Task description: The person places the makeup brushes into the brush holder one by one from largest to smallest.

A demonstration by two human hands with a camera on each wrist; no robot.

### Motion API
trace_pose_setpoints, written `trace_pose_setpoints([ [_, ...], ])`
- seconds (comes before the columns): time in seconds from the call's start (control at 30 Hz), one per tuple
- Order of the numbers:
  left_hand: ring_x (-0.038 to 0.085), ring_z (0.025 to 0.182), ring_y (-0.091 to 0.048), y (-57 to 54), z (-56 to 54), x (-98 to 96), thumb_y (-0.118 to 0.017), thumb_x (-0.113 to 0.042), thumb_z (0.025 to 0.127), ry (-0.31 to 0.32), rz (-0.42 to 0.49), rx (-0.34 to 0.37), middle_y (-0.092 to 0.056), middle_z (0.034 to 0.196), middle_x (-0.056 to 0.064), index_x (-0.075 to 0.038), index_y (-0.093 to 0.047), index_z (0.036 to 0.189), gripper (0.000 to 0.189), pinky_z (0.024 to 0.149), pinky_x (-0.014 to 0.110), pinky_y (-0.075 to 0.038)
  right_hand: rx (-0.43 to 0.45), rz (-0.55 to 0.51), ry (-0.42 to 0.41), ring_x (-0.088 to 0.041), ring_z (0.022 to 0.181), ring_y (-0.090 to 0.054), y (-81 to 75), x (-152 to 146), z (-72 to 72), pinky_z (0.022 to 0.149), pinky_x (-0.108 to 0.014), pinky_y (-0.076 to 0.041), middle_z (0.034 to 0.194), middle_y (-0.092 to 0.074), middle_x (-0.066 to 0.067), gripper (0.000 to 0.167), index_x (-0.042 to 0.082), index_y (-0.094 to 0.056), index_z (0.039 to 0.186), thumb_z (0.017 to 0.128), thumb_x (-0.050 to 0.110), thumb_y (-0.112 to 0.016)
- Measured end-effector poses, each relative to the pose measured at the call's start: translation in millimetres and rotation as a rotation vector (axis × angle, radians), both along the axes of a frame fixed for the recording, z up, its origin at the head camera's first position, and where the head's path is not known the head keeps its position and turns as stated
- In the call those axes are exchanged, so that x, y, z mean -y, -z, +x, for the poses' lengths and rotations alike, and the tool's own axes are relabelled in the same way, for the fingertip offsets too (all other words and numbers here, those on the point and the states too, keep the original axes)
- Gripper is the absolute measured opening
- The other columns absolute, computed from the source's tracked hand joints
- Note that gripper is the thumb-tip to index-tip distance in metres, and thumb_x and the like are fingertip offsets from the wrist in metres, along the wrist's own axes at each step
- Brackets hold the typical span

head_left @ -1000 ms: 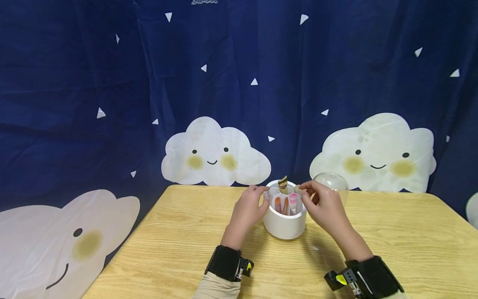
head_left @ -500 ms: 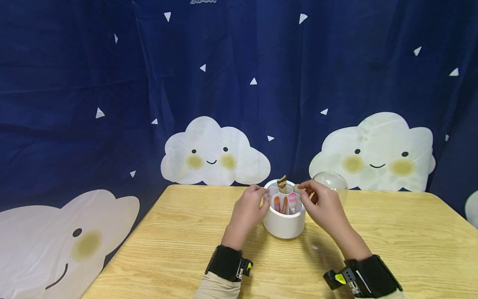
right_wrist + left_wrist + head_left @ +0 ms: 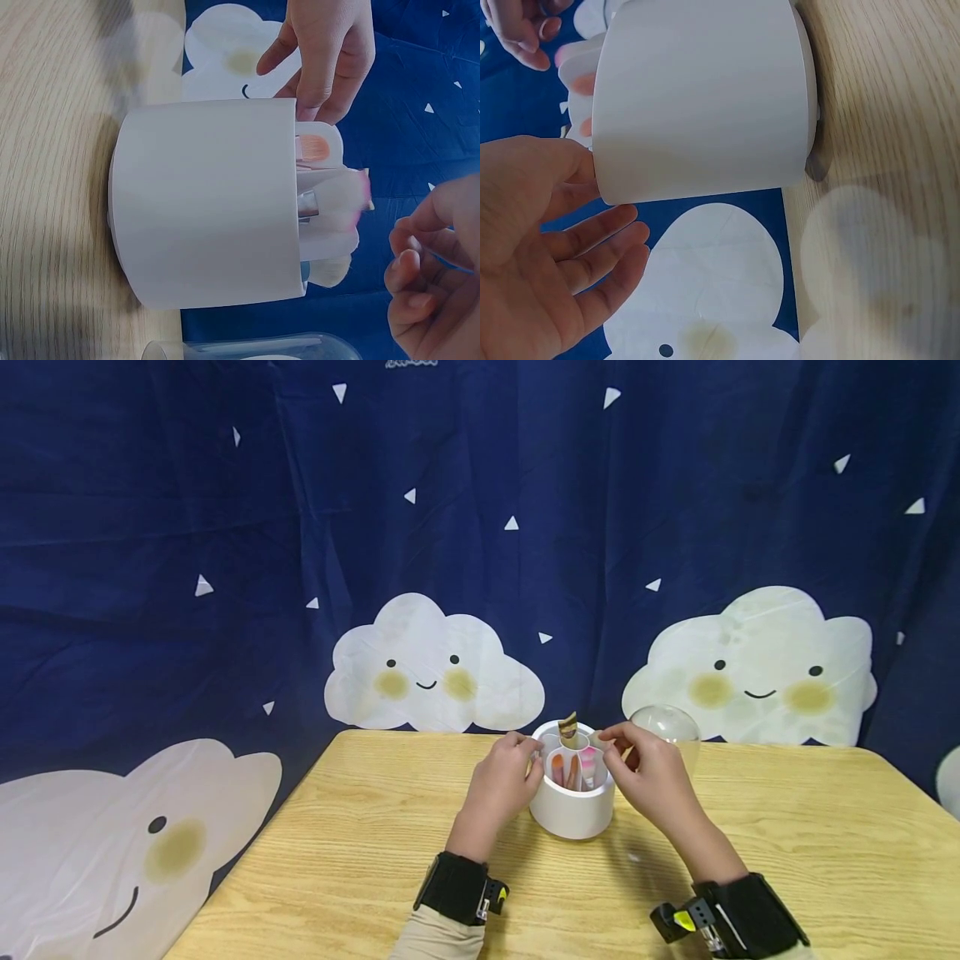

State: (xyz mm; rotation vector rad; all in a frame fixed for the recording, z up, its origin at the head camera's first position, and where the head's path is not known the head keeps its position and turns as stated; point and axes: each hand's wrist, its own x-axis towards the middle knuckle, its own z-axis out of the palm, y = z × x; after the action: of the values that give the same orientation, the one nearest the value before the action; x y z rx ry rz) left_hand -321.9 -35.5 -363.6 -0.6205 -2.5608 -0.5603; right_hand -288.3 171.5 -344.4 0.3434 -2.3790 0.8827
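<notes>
A round white makeup brush holder [image 3: 572, 810] stands upright on the table, tipped sideways only in the wrist views. Several brushes fill its compartments: an orange-tipped brush [image 3: 557, 767], a pink-and-white brush [image 3: 358, 199] and a pale brush [image 3: 330, 271]. A brown-and-gold piece [image 3: 567, 729] rises from the middle. My left hand [image 3: 504, 777] is at the left rim, thumb and index tips over the edge, other fingers outside the wall; I cannot tell whether it pinches anything. My right hand [image 3: 439, 262] hovers off the right rim, fingers loosely curled, nothing visible in them.
A clear dome [image 3: 666, 724] stands on the wooden table [image 3: 360, 852] just right of the holder, partly behind my right hand. Behind the table hangs a blue curtain [image 3: 450, 543] with smiling clouds. Both wrists wear black straps with cameras.
My left hand's fingertips have shifted slightly at the left rim, and the whitish bit seen by them earlier no longer shows. My right hand and the holder stay in place.
</notes>
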Motion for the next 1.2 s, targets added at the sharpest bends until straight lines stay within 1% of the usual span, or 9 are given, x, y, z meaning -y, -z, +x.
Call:
trace_pose_setpoints([
  [0.27,0.022,0.108,-0.066,-0.8,0.9,0.3,-0.062,-0.019,0.099,-0.006,-0.022,0.021,-0.067,0.119,0.011,-0.010,-0.073,0.119,0.025,0.076,0.034,-0.060,-0.015,0.005,-0.001,-0.016,0.062,-0.050,-0.1,-0.4,-0.2,0.052,-0.024,-0.042,0.080,-0.064,-0.006,0.016,0.003,-0.071,0.104,0.092,0.004,-0.060],
  [0.5,0.022,0.107,-0.064,-1.7,0.7,0.7,-0.062,-0.019,0.099,0.009,-0.007,0.044,-0.066,0.118,0.010,-0.010,-0.072,0.116,0.022,0.076,0.034,-0.059,-0.012,0.000,0.001,-0.016,0.062,-0.050,-1.6,0.3,0.5,0.053,-0.024,-0.042,0.081,-0.065,-0.006,0.016,0.003,-0.072,0.104,0.092,0.003,-0.061],
  [0.6,0.024,0.112,-0.062,-2.3,0.5,1.2,-0.063,-0.019,0.098,0.030,0.007,0.055,-0.064,0.122,0.011,-0.011,-0.072,0.115,0.021,0.082,0.035,-0.058,-0.010,-0.006,-0.001,-0.015,0.062,-0.050,-2.8,0.7,1.2,0.053,-0.024,-0.042,0.081,-0.066,-0.006,0.017,0.003,-0.072,0.104,0.092,0.002,-0.061],
  [0.7,0.027,0.121,-0.057,-3.2,0.8,2.0,-0.063,-0.019,0.098,0.059,0.020,0.064,-0.061,0.130,0.013,-0.011,-0.072,0.114,0.020,0.093,0.039,-0.056,-0.012,-0.008,-0.004,-0.015,0.062,-0.049,-3.0,0.6,1.3,0.053,-0.024,-0.042,0.081,-0.066,-0.006,0.016,0.003,-0.072,0.104,0.092,0.002,-0.060],
  [0.83,0.033,0.129,-0.051,-3.7,0.7,2.4,-0.063,-0.018,0.098,0.088,0.013,0.046,-0.057,0.136,0.016,-0.013,-0.074,0.113,0.019,0.102,0.044,-0.050,-0.024,-0.006,-0.005,-0.015,0.061,-0.049,-2.7,-0.2,1.3,0.053,-0.024,-0.042,0.080,-0.066,-0.006,0.016,0.003,-0.072,0.103,0.092,0.001,-0.061],
  [0.9,0.033,0.129,-0.049,-3.9,0.5,2.3,-0.063,-0.018,0.097,0.092,-0.003,0.032,-0.057,0.136,0.015,-0.015,-0.075,0.113,0.020,0.101,0.045,-0.048,-0.031,-0.007,-0.007,-0.014,0.060,-0.049,-2.4,-0.5,1.1,0.052,-0.024,-0.042,0.079,-0.066,-0.005,0.016,0.003,-0.072,0.102,0.091,0.001,-0.061],
  [0.97,0.031,0.126,-0.049,-3.9,0.1,2.2,-0.064,-0.018,0.096,0.094,-0.016,0.021,-0.057,0.134,0.013,-0.016,-0.075,0.112,0.020,0.096,0.043,-0.047,-0.037,-0.008,-0.010,-0.014,0.060,-0.049,-2.2,-0.6,0.7,0.052,-0.024,-0.042,0.079,-0.065,-0.005,0.016,0.003,-0.073,0.102,0.091,0.001,-0.061],
  [1.1,0.026,0.115,-0.050,-3.8,-0.8,2.0,-0.067,-0.017,0.094,0.104,-0.038,-0.013,-0.060,0.125,0.008,-0.016,-0.076,0.110,0.019,0.088,0.038,-0.046,-0.047,-0.014,-0.012,-0.014,0.060,-0.049,-1.7,-0.9,0.4,0.052,-0.024,-0.042,0.078,-0.065,-0.005,0.016,0.003,-0.073,0.101,0.090,0.000,-0.061],
  [1.2,0.024,0.109,-0.054,-4.0,-1.5,2.1,-0.069,-0.016,0.093,0.127,-0.037,-0.034,-0.065,0.118,0.005,-0.015,-0.076,0.109,0.017,0.086,0.037,-0.047,-0.044,-0.015,-0.011,-0.014,0.060,-0.049,-1.7,-1.2,0.4,0.052,-0.024,-0.042,0.078,-0.065,-0.005,0.016,0.003,-0.073,0.101,0.090,0.000,-0.061],
])
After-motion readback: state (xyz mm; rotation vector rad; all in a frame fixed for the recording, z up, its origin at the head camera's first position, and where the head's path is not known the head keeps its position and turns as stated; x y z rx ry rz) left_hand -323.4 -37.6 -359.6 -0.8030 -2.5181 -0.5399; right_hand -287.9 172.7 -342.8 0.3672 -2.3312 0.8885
